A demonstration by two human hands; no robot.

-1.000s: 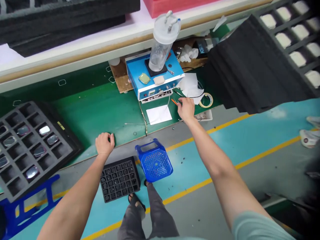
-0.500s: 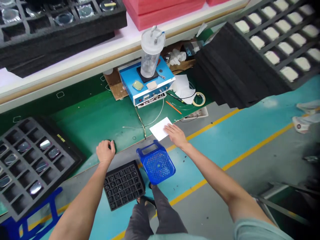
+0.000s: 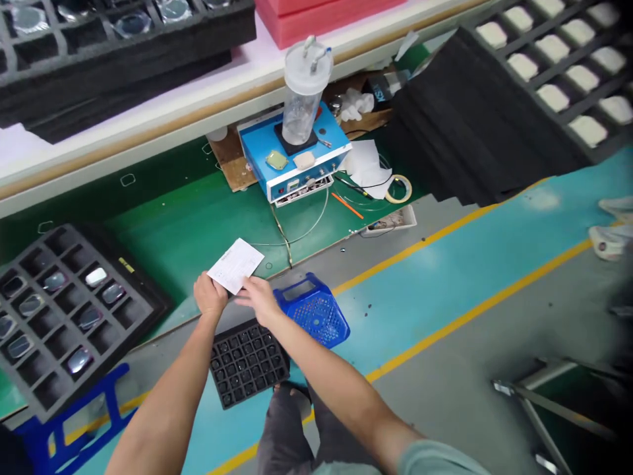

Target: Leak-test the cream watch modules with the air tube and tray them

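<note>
A small white paper slip [image 3: 235,265] with faint printing is tilted over the edge of the green work surface. My right hand [image 3: 260,301] pinches its lower right edge between thumb and fingers. Right against the slip's lower left side, my left hand [image 3: 210,294] is closed, with its fingers curled and partly behind the paper. Whether it also grips the slip or has something small inside is hidden. Below both hands sits a black compartment tray [image 3: 250,364] with small dark pieces in its cells.
A blue plastic stool [image 3: 321,316] stands right of the tray. At left lies a grey foam tray [image 3: 111,323] with lens-like pieces. A blue instrument box [image 3: 291,165] carries a clear lidded jar [image 3: 301,99]. Stacked black foam trays [image 3: 459,125] rise at right.
My right hand has carried the paper slip leftward to my left hand, and printing now shows on it. My left hand stays closed in nearly the same place.
</note>
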